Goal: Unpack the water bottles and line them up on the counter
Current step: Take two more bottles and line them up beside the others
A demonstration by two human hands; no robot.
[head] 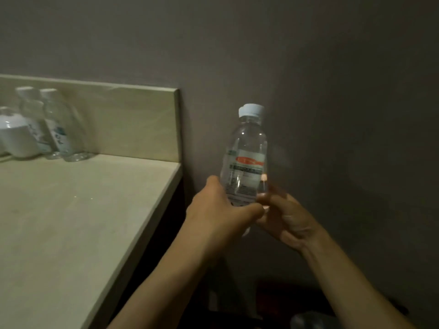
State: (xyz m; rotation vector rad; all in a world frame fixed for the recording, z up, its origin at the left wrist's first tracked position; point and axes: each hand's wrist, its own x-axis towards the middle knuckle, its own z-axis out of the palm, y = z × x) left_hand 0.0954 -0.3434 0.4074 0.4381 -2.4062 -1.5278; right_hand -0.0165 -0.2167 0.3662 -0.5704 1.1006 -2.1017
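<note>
Nearest the camera, two bare forearms are seen reaching up from the lower edge toward a water bottle point(247, 157), which is held in the air to the right of the counter point(78, 210), past its outer edge and in front of the plain wall. The left hand point(221, 210) is wrapped around the bottle's lower body from the left, with the thumb laid across the front. The right hand point(285, 219) is closed on the base from the right and below, one fingertip showing through the clear plastic. Both hands are therefore clenched on the same bottle, neither released.

The bottle's long axis is kept nearly upright, cap uppermost, tilted slightly to the right. It is not yet touching the counter.

Two standing bottles point(54, 129) are set at the back of the counter against the low backsplash, well apart from the held bottle, with a white kettle-like vessel point(14, 136) just beside them on their far side.

The counter lies to the left of the bottle, so the left hand is judged the nearer one for carrying it across; the row's open end faces the hands.
</note>
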